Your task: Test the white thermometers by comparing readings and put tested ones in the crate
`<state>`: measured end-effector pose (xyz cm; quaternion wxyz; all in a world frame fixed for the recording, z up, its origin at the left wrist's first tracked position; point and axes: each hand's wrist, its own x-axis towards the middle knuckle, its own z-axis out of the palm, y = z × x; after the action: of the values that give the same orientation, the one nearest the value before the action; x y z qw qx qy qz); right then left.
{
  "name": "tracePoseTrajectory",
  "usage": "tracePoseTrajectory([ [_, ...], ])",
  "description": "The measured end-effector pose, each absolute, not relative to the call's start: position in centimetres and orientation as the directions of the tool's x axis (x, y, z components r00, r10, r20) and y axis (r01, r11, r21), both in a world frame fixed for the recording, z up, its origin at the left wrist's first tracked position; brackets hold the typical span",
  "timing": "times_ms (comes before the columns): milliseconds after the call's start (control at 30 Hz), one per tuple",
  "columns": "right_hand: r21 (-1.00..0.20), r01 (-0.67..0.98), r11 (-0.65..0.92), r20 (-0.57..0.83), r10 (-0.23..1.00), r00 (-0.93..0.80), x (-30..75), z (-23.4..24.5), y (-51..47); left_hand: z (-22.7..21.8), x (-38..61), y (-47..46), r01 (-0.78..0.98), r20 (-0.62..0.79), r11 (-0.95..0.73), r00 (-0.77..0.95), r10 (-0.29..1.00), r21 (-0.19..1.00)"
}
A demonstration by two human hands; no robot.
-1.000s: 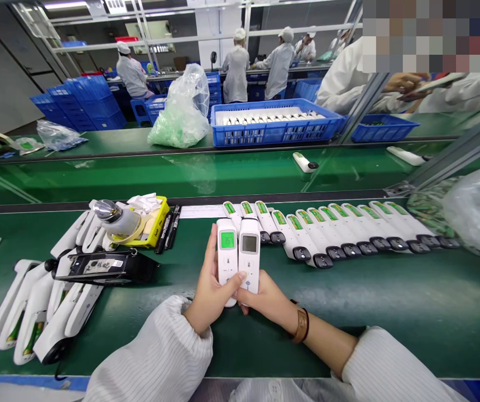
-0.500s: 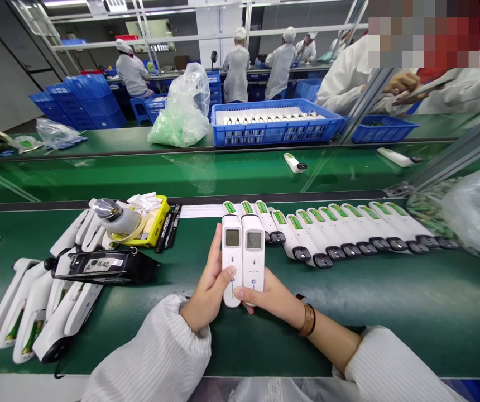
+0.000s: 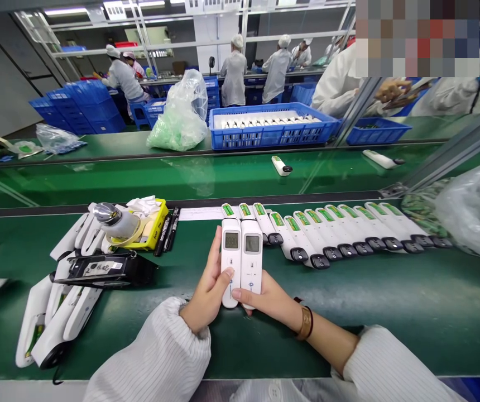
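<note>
My left hand (image 3: 207, 291) is closed around a white infrared thermometer (image 3: 230, 287), its thumb pressed near the buttons. Dark digits show on this one's small screen. Side by side with it, touching, stands a second white infrared thermometer (image 3: 252, 268) whose screen looks blank. My right hand (image 3: 267, 298) grips that one from the right, and its thumb tip reaches the lower part of the left one. Just beyond them, a row of white thermometers (image 3: 336, 231) lies with battery compartments up and green batteries showing.
On the left lie piled thermometers (image 3: 51, 335), a black case (image 3: 110, 269), a yellow tray (image 3: 156, 229), a metal-topped bottle (image 3: 116, 220) and black markers (image 3: 168, 231). A bag of batteries (image 3: 474, 215) sits right. Beyond the green belt (image 3: 139, 181) stands a blue crate (image 3: 265, 137); co-workers are behind.
Digits have come up on the left thermometer's screen. Thermometers at the pile's left end are gone, and blurred white shapes appear at the left edge. Two thermometers on the belt have shifted left.
</note>
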<state>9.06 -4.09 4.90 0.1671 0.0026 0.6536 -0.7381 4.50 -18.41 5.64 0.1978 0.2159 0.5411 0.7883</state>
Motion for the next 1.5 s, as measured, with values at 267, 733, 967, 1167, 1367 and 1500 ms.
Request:
tracePoseTrajectory([
  [267,-0.961,0.272,-0.048,-0.254,-0.230,-0.939,9.1,5.3,-4.0,5.6,4.6,-18.5,0.004,0.167,-0.297,-0.834,0.526,0.955],
  [733,-0.886,-0.101,0.452,0.088,-0.048,-0.995,9.6,5.5,-1.6,6.9,3.6,-18.3,0.036,0.083,-0.166,-0.954,0.290,0.985],
  [967,-0.193,-0.319,0.928,0.093,-0.307,-0.947,15.0,8.3,2.6,5.1,4.6,-21.7,0.084,0.010,0.228,-0.952,0.306,0.970],
  [1167,-0.001,-0.027,1.000,0.308,-0.025,-0.951,18.6,7.7,1.5,6.1,8.6,-19.7,0.271,0.006,0.580,-0.909,0.417,0.768],
  [1367,-0.258,0.065,0.964,0.136,0.103,-0.985,21.9,7.3,-2.2,6.4,10.5,-14.5,0.338,-0.105,0.672,-0.844,0.526,0.659],
  [1500,-0.205,0.217,0.954,0.137,0.248,-0.959,22.7,7.6,-3.2,6.6,11.9,-12.6,0.351,-0.180,0.591,-0.733,0.656,0.726],
])
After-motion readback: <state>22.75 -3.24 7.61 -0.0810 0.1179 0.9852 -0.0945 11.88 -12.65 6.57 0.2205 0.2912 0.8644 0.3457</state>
